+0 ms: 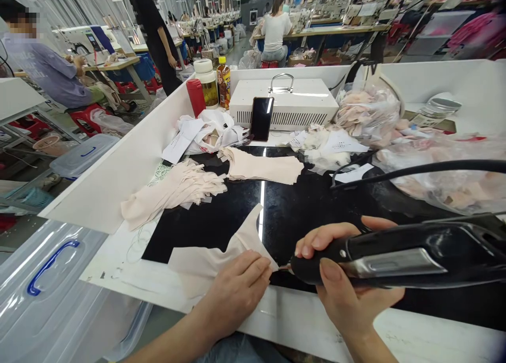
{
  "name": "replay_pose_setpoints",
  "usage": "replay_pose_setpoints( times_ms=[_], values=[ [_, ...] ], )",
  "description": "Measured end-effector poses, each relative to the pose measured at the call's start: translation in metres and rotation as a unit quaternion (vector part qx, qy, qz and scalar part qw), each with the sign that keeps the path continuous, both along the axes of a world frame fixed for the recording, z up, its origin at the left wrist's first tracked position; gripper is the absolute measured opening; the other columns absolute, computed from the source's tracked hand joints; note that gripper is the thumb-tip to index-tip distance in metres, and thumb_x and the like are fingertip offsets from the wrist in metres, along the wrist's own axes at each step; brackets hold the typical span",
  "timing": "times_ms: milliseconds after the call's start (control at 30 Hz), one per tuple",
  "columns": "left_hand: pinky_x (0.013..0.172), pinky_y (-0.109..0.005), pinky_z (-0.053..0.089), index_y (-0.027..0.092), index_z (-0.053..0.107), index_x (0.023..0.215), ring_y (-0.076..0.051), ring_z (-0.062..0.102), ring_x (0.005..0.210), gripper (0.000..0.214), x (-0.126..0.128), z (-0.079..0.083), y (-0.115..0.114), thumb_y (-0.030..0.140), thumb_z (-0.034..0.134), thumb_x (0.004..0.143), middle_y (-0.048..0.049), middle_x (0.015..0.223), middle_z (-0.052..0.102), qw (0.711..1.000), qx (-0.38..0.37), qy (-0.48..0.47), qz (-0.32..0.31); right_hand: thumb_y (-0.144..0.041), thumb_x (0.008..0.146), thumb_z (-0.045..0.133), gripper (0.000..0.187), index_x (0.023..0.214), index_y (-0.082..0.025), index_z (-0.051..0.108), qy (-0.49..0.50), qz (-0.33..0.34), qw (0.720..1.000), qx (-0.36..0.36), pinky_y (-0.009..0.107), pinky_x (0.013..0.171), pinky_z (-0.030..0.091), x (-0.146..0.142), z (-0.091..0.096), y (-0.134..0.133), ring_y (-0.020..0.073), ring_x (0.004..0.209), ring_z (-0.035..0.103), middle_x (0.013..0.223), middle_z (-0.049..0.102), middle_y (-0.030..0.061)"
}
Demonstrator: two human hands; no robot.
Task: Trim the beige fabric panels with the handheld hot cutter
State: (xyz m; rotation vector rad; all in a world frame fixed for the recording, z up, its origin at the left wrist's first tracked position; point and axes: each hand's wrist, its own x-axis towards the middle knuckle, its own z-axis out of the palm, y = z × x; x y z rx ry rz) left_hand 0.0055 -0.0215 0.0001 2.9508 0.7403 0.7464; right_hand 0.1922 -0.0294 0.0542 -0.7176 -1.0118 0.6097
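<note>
My left hand (239, 292) presses its closed fingers on a pale beige fabric piece (243, 239) at the front edge of a glossy black board (182, 223). The fabric's pointed upper end stands up from the board, and part of it is hidden under the fingers. In my right hand (350, 294) is a black handheld tool (415, 252) with a silver panel and a thin metal tip. Fingers wrap over its front end and the thumb lies along the near side. The tip points left and meets, or nearly meets, the fabric beside my left fingertips.
Stacked beige pieces (263, 165) and a fanned pile (174, 192) lie farther back. A phone (262, 118) leans on a white vented box (284, 102). Plastic bags of fabric (446, 168) fill the right, where a black cable (427, 169) crosses. Low white walls (138, 157) border the table.
</note>
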Motion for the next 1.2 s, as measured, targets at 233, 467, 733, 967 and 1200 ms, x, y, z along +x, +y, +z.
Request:
replay_pose_setpoints(
  times_ms=[233,467,733,967,1200],
  values=[
    [0.101,-0.038,0.063,0.006,0.068,0.124,-0.025,0.071,0.109,0.024,-0.001,-0.002,0.001,0.007,0.050,0.109,-0.0116,0.118,0.073,0.999,-0.031,-0.015,-0.003,-0.012,0.093,0.077,0.052,0.136,-0.032,0.056,0.002,0.008,1.000,0.000,0.033,0.061,0.063,-0.001,0.002,0.001,0.0167,0.071,0.067,0.092,0.067,-0.0030],
    [0.103,-0.040,0.062,0.010,0.069,0.122,-0.026,0.070,0.112,0.024,-0.002,-0.003,0.000,0.007,0.051,0.107,-0.0134,0.124,0.072,0.999,-0.018,-0.014,0.026,-0.016,0.092,0.079,0.052,0.136,-0.032,0.056,-0.004,-0.003,1.000,-0.007,0.034,0.064,0.064,0.000,0.002,0.002,0.0164,0.070,0.065,0.091,0.068,-0.0032],
    [0.105,-0.040,0.060,0.015,0.068,0.122,-0.026,0.069,0.119,0.024,0.001,-0.004,-0.003,0.007,0.054,0.104,-0.0154,0.129,0.070,0.998,0.003,0.001,0.061,-0.016,0.090,0.081,0.051,0.133,-0.029,0.057,0.001,-0.009,1.000,-0.010,0.037,0.062,0.064,0.003,0.004,0.000,0.0181,0.067,0.067,0.087,0.069,-0.0021],
    [0.105,-0.039,0.061,0.016,0.068,0.123,-0.027,0.068,0.122,0.025,0.003,-0.008,-0.006,0.006,0.056,0.103,-0.0158,0.132,0.068,0.998,-0.003,-0.006,0.064,-0.018,0.087,0.084,0.051,0.130,-0.029,0.060,0.009,-0.041,0.999,-0.004,0.037,0.059,0.063,0.001,0.012,0.008,0.0178,0.063,0.064,0.083,0.069,-0.0038],
    [0.109,-0.041,0.059,0.015,0.064,0.133,-0.029,0.068,0.126,0.038,0.004,-0.012,-0.007,0.001,0.058,0.098,-0.0179,0.134,0.067,0.998,-0.006,-0.001,0.068,-0.016,0.085,0.083,0.050,0.126,-0.030,0.059,-0.003,-0.049,0.999,-0.012,0.035,0.058,0.061,-0.005,0.013,0.021,0.0170,0.061,0.063,0.082,0.069,-0.0051]
  ],
)
